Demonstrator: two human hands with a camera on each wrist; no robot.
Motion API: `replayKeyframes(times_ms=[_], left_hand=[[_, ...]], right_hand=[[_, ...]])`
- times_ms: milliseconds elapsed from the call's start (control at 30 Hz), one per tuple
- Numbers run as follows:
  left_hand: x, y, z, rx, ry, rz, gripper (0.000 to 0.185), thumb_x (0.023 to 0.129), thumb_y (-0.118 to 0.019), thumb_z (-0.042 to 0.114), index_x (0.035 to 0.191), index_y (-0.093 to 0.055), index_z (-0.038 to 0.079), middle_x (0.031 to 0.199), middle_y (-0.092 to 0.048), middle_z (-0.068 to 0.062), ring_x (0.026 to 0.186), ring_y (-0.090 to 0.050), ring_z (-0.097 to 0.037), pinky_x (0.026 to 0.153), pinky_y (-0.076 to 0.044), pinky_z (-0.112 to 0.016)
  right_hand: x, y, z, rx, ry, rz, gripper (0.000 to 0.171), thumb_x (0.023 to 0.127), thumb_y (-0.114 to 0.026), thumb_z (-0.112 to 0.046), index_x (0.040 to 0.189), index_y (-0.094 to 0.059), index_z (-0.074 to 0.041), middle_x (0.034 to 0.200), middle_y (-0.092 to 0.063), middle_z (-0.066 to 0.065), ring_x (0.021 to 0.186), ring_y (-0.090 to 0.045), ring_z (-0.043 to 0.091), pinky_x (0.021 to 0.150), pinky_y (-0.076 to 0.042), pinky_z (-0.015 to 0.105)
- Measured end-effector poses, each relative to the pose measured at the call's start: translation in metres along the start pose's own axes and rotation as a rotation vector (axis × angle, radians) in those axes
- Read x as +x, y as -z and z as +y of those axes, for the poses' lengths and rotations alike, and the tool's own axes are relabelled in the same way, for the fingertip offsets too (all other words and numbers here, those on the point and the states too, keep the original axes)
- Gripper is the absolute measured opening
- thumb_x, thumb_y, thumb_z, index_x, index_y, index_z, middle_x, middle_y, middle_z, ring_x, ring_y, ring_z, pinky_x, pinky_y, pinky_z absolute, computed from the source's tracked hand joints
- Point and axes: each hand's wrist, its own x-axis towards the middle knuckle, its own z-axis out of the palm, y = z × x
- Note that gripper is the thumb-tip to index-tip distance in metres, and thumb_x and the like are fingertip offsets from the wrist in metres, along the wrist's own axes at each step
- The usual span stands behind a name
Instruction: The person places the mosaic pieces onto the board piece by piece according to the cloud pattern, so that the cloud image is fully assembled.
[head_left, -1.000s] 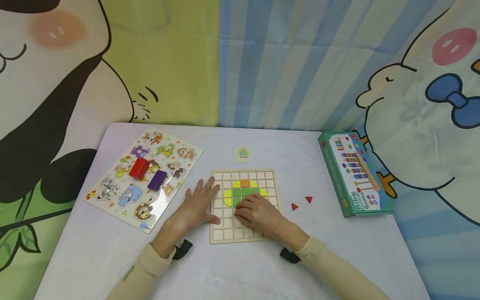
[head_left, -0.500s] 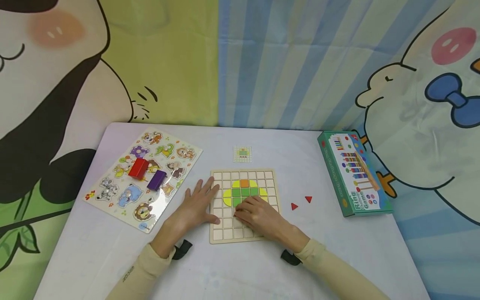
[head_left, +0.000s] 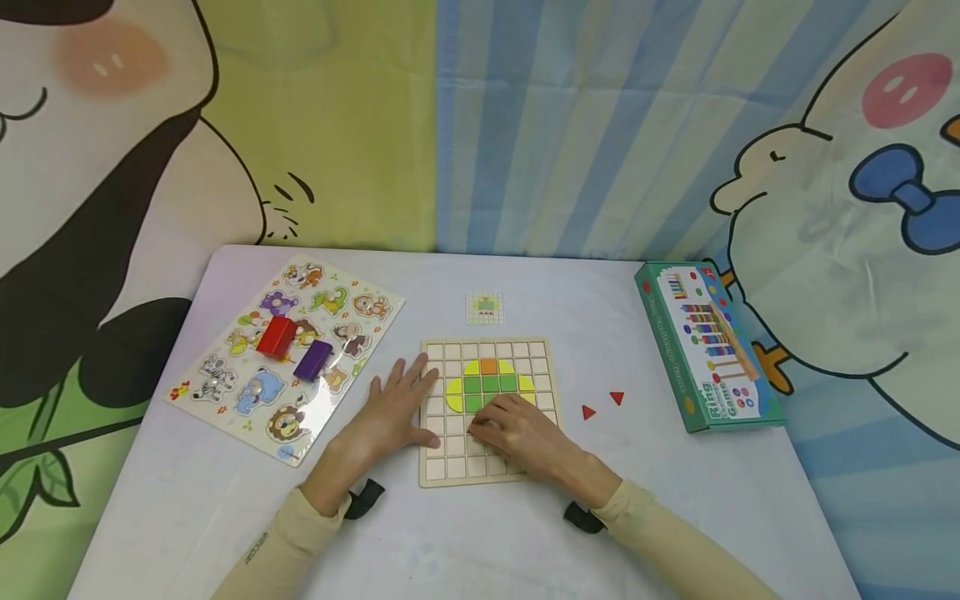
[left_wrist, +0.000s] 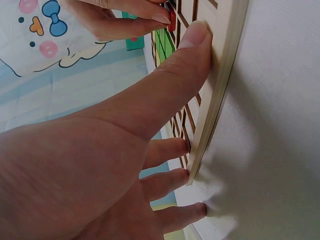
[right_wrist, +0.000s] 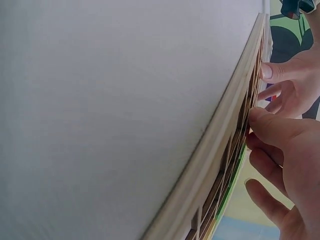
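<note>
A wooden grid board (head_left: 450, 468) lies on the white table, with green, yellow and orange tiles (head_left: 487, 385) set in its upper middle. My left hand (head_left: 408, 400) lies flat with straight fingers on the board's left edge. In the left wrist view its thumb (left_wrist: 192, 37) presses on the rim. My right hand (head_left: 483, 427) rests on the middle of the board with its fingers curled. The left wrist view shows its fingertips (left_wrist: 135, 17) pinching a small red piece (left_wrist: 172, 20). Two red triangles (head_left: 588, 412) (head_left: 617, 398) lie loose to the right of the board.
A small pattern card (head_left: 485, 307) lies behind the board. An animal peg puzzle (head_left: 225, 379) at the left carries a red block (head_left: 277, 336) and a purple block (head_left: 313, 359). A green game box (head_left: 705, 346) sits at the right. Cartoon curtains hang behind the table.
The right forearm has slipped slightly toward me while its fingertips stay at the same spot on the board. The left hand has not moved.
</note>
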Motion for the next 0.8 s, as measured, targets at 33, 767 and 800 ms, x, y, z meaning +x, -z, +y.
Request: replayKeyframes(times_ms=[33,767,800], left_hand=[[0.0,0.0,0.0,0.001,-0.001,0.001,0.107,0.074,-0.089,0.036,0.159,-0.031,0.005,0.171,-0.009,-0.017,0.155,-0.006,-0.049,0.116,-0.009,-0.078],[0.0,-0.001,0.0,-0.003,0.011,-0.005,0.108,0.074,-0.089,0.036,0.159,-0.03,0.006,0.171,-0.007,-0.017,0.155,-0.003,-0.049,0.117,-0.008,-0.077],[0.0,-0.001,0.0,-0.004,0.011,-0.005,0.108,0.074,-0.089,0.036,0.159,-0.03,0.006,0.171,-0.007,-0.017,0.155,-0.003,-0.049,0.117,-0.008,-0.077]], right_hand=[[0.0,0.0,0.0,0.0,0.006,0.01,0.015,0.092,-0.075,-0.017,0.106,-0.08,-0.017,0.107,-0.073,-0.005,0.105,-0.064,0.015,0.098,-0.052,0.031],[-0.053,0.06,0.071,-0.015,-0.282,0.123,0.028,0.077,-0.086,-0.002,0.104,-0.078,-0.005,0.102,-0.075,0.005,0.096,-0.067,0.022,0.087,-0.056,0.04],[-0.058,0.063,0.073,-0.019,-0.296,0.122,0.028,0.076,-0.086,-0.002,0.104,-0.078,-0.005,0.102,-0.076,0.005,0.095,-0.067,0.022,0.086,-0.056,0.041]])
